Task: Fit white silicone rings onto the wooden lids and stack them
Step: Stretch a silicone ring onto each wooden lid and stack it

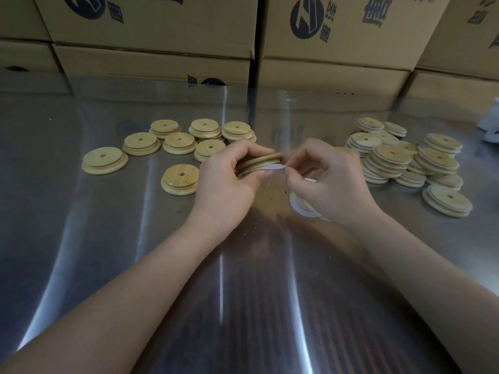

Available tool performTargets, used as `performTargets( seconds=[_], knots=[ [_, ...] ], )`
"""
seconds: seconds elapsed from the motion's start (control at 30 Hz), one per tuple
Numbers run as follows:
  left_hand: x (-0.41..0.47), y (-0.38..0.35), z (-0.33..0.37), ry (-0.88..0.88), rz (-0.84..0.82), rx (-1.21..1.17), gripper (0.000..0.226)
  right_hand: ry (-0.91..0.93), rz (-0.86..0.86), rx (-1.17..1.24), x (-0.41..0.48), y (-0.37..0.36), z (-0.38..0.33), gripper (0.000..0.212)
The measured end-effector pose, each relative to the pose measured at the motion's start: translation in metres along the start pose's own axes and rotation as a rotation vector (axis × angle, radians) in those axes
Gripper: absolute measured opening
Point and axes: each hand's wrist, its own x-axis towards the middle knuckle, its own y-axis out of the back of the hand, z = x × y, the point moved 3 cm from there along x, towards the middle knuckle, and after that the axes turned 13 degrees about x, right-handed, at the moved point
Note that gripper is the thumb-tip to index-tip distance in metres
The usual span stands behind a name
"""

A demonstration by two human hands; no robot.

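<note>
My left hand [229, 182] grips a round wooden lid [263, 161] edge-on above the middle of the table. My right hand [324, 176] pinches a white silicone ring [272, 168] that lies partly round the lid's lower step. Loose white rings [299, 207] lie on the table beneath my right wrist, partly hidden. Bare wooden lids [180, 179] with centre holes are scattered at the left. At the right sits a pile of lids with white rings fitted [391, 160].
The table [108, 265] is shiny metal under a clear film. Cardboard boxes [337, 49] form a wall along the far edge. Some white material [491, 128] shows at the far right edge. Small crumbs lie between my hands.
</note>
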Motion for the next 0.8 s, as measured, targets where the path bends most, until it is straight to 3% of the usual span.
performTargets(
  seconds=[0.23, 0.67, 0.8],
  knots=[
    [0.0009, 0.0016, 0.0025, -0.03, -0.02, 0.026, 0.034, -0.076, 0.035, 0.053, -0.0007, 0.0005, 0.0061, 0.008],
    [-0.0008, 0.0009, -0.0002, -0.038, -0.063, -0.052, 0.028, 0.1, -0.055, -0.106, 0.0015, 0.0039, 0.003, 0.003],
    [-0.0017, -0.0003, -0.0012, -0.028, -0.089, -0.107, 0.027, 0.043, -0.074, -0.033, 0.0016, 0.0027, 0.0061, 0.006]
  ],
)
